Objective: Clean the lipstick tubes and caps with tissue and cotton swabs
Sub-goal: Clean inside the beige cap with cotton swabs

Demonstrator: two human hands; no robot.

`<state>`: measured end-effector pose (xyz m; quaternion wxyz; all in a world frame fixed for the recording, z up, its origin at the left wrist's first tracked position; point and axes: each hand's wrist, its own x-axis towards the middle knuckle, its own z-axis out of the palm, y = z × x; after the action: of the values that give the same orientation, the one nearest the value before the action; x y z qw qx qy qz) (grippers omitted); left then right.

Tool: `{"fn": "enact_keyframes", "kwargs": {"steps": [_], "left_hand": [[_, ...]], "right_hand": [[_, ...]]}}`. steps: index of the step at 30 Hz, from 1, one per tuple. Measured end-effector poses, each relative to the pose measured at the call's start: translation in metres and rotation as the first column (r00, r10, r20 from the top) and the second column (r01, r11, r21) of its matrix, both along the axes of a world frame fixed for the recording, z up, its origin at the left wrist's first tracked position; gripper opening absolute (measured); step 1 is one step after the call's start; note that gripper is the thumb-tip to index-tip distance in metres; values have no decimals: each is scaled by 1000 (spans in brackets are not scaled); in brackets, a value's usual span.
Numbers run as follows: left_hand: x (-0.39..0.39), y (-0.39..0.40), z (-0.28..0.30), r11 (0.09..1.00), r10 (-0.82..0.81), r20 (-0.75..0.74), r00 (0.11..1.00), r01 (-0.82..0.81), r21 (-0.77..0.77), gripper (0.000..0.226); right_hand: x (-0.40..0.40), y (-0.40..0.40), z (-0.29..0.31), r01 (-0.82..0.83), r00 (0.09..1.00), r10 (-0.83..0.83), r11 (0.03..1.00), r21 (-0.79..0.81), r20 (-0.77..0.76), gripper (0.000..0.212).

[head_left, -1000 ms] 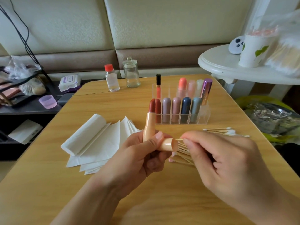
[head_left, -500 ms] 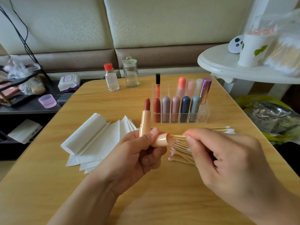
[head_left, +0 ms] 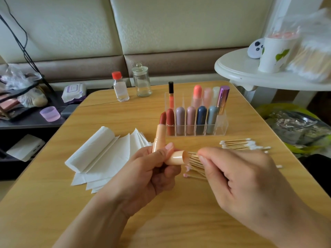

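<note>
Right hand: the right hand (head_left: 238,183) pinches a cotton swab (head_left: 193,155) between thumb and forefinger, its tip inside the peach cap (head_left: 176,157).
Left hand: the left hand (head_left: 143,174) grips two things, the cap lying sideways and the open peach lipstick tube (head_left: 159,138) upright with its brown-red bullet out.
Change: the tube has drifted left and now overlaps the organiser's left end; the swab stays in the cap.
Used swabs: a fan of pink-tipped swabs (head_left: 194,168) on the table (head_left: 179,221) beneath the hands; number unclear.
Tissue: one stack of folded tissues (head_left: 102,156) near the left edge.
Clean swabs: a bundle (head_left: 238,144) towards the right edge.
Organiser: one clear organiser (head_left: 195,122) with ten lipsticks, five in front.
Far edge: one red-capped bottle (head_left: 120,87), one glass jar (head_left: 142,81).
</note>
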<state>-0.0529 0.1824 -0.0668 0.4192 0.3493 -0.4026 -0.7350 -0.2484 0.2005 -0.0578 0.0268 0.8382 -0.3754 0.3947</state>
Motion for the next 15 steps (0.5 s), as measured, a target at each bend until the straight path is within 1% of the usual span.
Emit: {"fn": "enact_keyframes", "kwargs": {"steps": [3, 5, 7, 9, 12, 15], "left_hand": [[0, 1, 1, 1000, -5, 3, 1000, 5, 7, 25], [-1, 3, 0, 1000, -18, -5, 1000, 18, 8, 23], [-2, 3, 0, 1000, -28, -17, 999, 28, 13, 23], [-2, 2, 0, 999, -34, -27, 999, 35, 20, 23], [-1, 1, 0, 1000, -24, -23, 999, 24, 19, 26], [0, 1, 0, 1000, -13, -11, 1000, 13, 13, 26]], "right_hand": [[1, 2, 0, -63, 997, 66, 996, 58, -49, 24], [2, 1, 0, -98, 995, 99, 988, 118, -8, 23], [3, 0, 1, -79, 996, 73, 990, 120, 54, 22], [4, -1, 2, -25, 997, 20, 997, 73, 77, 22], [5, 1, -1, 18, 1000, -19, 1000, 16, 8, 26], [4, 5, -2, -41, 998, 44, 998, 51, -52, 26]]}}
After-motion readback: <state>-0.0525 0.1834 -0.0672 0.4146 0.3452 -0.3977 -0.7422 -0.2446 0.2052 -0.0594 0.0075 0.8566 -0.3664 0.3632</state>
